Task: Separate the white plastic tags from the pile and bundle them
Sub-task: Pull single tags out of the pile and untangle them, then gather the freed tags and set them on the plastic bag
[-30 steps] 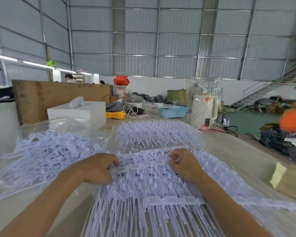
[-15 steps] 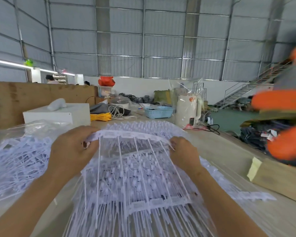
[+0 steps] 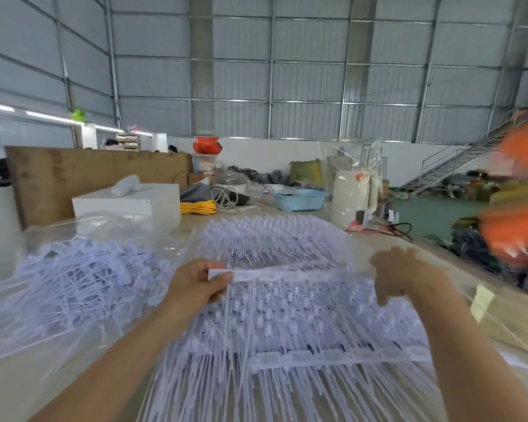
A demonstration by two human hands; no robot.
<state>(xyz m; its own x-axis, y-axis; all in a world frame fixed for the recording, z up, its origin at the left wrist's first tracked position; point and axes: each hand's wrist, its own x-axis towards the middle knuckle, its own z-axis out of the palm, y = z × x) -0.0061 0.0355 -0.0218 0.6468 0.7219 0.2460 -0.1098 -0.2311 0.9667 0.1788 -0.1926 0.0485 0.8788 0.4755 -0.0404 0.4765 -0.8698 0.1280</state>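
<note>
Head view: my left hand [image 3: 200, 284] pinches the left end of a connected strip of white tags [image 3: 287, 274], thumb on top, fingers curled beneath. The strip's long axis runs left to right across my front, level, above the main pile of tags [image 3: 287, 330] on the table [image 3: 439, 263]. Its right end reaches my right hand [image 3: 400, 275], which is blurred; I cannot tell whether those fingers grip or merely touch it. The tails hang from the strip toward me. Judgement: the next separation pulls along that crosswise axis, left hand anchoring.
</note>
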